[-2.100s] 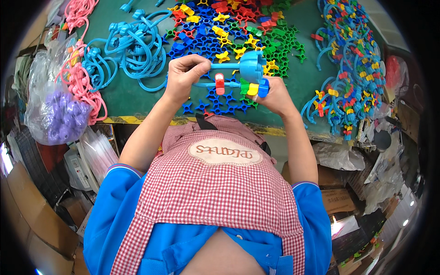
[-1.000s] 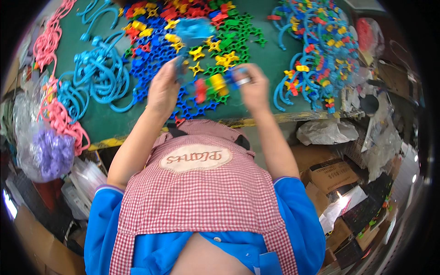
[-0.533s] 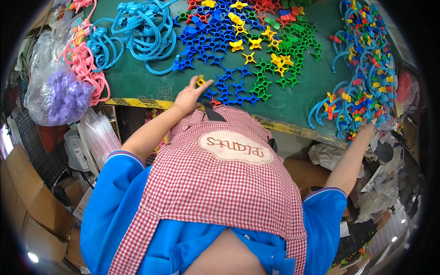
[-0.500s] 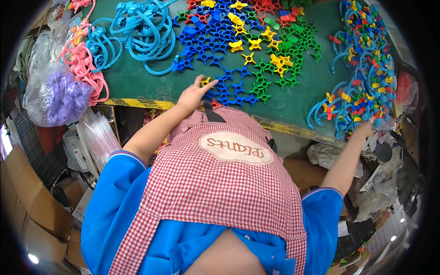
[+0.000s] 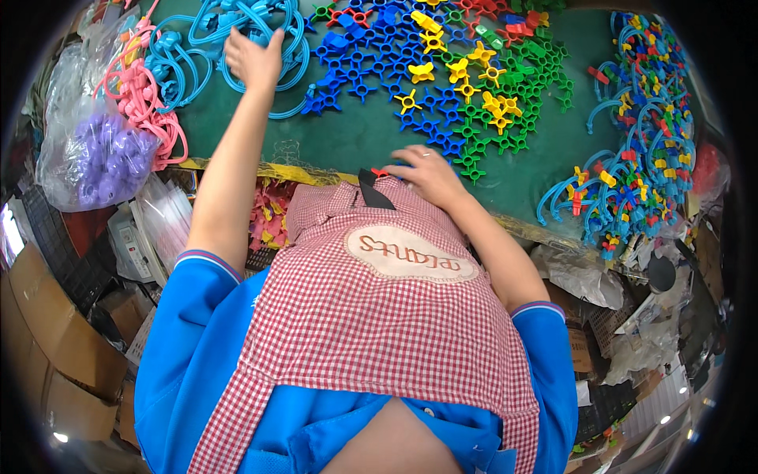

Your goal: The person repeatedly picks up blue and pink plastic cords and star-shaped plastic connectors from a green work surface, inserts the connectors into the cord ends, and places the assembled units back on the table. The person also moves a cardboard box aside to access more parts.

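Observation:
My left hand reaches over the light blue looped cords at the far left of the green table. Its thumb and fingers are apart, and nothing shows in them. By the table's near edge, my right hand lies low with fingers stretched leftward. A small red plastic piece sits just off its fingertips; whether they touch it I cannot tell. Beyond this hand spread blue star-shaped plastic pieces, with yellow ones and green ones to their right.
Pink cords and a clear bag of purple pieces sit at the left edge. On the right lies a heap of light blue cords fitted with coloured pieces. Yellow-black tape marks the green table's near edge.
My left hand has moved from the blue pieces up and left to the light blue cords. My right hand has left the heap at right and come to the near middle edge.

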Demonstrator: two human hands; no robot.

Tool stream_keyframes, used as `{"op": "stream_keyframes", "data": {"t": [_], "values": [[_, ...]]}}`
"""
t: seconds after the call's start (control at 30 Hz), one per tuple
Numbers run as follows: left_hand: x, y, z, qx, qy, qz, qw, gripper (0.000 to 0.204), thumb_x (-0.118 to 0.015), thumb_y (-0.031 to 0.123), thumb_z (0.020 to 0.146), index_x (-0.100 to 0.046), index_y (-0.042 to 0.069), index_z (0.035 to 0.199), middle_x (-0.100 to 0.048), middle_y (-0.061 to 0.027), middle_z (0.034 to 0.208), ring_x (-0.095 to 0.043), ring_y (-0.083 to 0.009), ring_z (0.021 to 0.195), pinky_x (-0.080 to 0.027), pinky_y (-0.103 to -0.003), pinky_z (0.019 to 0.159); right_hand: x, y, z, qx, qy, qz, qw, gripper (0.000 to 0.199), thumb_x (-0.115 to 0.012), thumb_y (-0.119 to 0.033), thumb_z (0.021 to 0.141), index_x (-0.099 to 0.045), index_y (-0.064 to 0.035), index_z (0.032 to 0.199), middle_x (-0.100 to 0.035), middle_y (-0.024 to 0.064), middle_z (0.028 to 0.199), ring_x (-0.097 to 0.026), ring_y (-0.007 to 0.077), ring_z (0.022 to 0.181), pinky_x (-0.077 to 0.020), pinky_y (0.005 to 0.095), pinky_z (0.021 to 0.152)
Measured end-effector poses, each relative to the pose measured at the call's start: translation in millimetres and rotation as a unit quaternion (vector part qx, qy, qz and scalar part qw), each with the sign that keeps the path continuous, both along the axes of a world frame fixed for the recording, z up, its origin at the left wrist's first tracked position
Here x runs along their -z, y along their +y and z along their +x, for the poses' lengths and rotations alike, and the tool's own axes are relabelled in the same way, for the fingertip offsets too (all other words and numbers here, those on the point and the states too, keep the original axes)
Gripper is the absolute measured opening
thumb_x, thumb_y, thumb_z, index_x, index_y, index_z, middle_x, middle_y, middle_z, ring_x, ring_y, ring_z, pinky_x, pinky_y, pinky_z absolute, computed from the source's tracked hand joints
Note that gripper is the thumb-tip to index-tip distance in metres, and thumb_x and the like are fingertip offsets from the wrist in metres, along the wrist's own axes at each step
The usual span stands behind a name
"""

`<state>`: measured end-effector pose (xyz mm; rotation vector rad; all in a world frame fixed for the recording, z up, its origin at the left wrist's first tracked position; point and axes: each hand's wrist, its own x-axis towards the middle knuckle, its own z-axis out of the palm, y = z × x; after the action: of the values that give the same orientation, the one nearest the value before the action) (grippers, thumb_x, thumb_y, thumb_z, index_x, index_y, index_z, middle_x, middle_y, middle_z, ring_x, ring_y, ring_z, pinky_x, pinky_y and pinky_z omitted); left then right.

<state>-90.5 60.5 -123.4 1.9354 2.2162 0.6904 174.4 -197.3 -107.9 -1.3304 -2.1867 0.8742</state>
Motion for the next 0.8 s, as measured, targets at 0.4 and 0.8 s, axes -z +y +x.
{"op": "stream_keyframes", "data": {"t": [0.4, 0.8], "values": [[-25, 12, -13, 0.006, -0.340, -0.024, 0.940, 0.028, -0.063, 0.032, 0.082, -0.066, 0.005, 0.090, -0.064, -0.0049, 0.077, -0.057, -0.0194, 0.072, -0.043, -0.032, 0.069, 20, 34, 9, 0.135, -0.141, 0.053, 0.979, 0.043, -0.064, -0.003, 0.069, -0.057, -0.0064, 0.111, -0.057, 0.0070, 0.103, -0.054, 0.0240, 0.096, -0.0453, 0.0351, 0.084], [-124, -39, -24, 0.115, 0.193, 0.104, 0.969, 0.019, -0.057, 0.039, 0.086, -0.067, 0.023, 0.087, -0.063, 0.0050, 0.076, -0.062, -0.0238, 0.065, -0.048, -0.034, 0.051, 9, 52, 8, 0.201, -0.061, 0.093, 0.973, 0.031, -0.068, -0.011, 0.069, -0.061, -0.0074, 0.099, -0.060, 0.0082, 0.094, -0.054, 0.0272, 0.090, -0.0437, 0.0375, 0.083]]}}
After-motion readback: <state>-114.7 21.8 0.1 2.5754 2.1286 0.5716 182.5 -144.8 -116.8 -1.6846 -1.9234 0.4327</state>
